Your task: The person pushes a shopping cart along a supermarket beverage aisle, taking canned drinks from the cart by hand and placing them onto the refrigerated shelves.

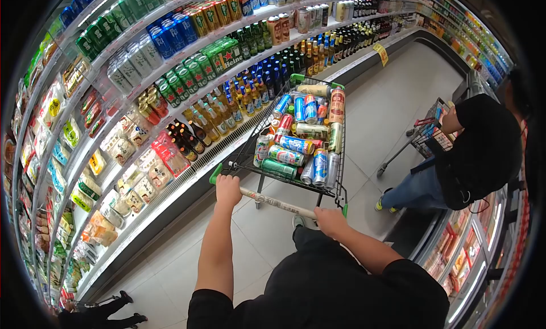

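Observation:
My left hand [228, 190] is wrapped around the left end of a shopping cart handle [274, 203], beside its green corner cap. My right hand [331, 222] grips the same bar near its right end. In front of me stands the wire shopping cart [343, 184], with many drink cans piled in its basket. Among them are a tall reddish-brown can [336, 105], a green can [278, 168] lying on its side near the handle, and blue-and-white cans [320, 167]. The lower cans are hidden beneath the top ones.
Refrigerated shelves [193, 104] of cans, bottles and packaged food curve along the left. On the right, a person in black [483, 152] stands by another cart [433, 136], next to a chest freezer [463, 255]. Another person's legs [116, 312] show at lower left. Tiled floor [392, 81] extends ahead.

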### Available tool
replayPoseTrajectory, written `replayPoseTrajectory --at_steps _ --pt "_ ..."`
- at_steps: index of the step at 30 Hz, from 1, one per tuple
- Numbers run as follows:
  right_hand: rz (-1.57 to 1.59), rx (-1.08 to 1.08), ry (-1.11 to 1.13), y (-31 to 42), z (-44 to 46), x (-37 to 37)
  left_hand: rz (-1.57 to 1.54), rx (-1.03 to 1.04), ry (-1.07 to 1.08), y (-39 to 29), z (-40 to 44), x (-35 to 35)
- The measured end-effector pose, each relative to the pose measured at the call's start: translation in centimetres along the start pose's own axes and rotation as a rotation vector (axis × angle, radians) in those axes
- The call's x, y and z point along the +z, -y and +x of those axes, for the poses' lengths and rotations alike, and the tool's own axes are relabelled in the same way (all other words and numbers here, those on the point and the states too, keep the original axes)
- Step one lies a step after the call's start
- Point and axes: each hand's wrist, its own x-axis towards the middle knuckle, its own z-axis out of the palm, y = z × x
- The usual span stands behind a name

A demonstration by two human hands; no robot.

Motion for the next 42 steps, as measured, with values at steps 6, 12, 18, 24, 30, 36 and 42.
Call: replayPoseTrajectory --at_steps 6,12,18,24,30,36,42 --pt "0.073 0.071 -0.022 -0.6 4.6 -1.4 0.031 0.031 0.091 0.0 7.9 -1.6" --pt "0.105 0.11 -0.037 0.7 9.7 -1.0 0.088 0.11 0.188 1.7 15.2 -3.8" --pt "0.199 0.199 -0.007 1.0 13.9 -2.2 0.129 0.173 0.158 3.5 21.6 -2.3" --pt "0.156 0.252 -0.025 -0.4 16.5 -3.0 0.054 0.211 0.101 2.7 25.9 -2.4" --pt "0.112 0.353 -0.136 -0.8 18.0 -3.1 -0.025 0.318 0.012 3.2 29.3 -0.1" --pt "-0.036 0.715 -0.245 2.3 20.4 -1.4 -0.186 0.557 -0.049 4.9 30.9 -0.9" --pt "-0.058 0.881 -0.289 5.8 24.9 -1.3 -0.227 0.753 -0.029 6.7 32.7 0.3"
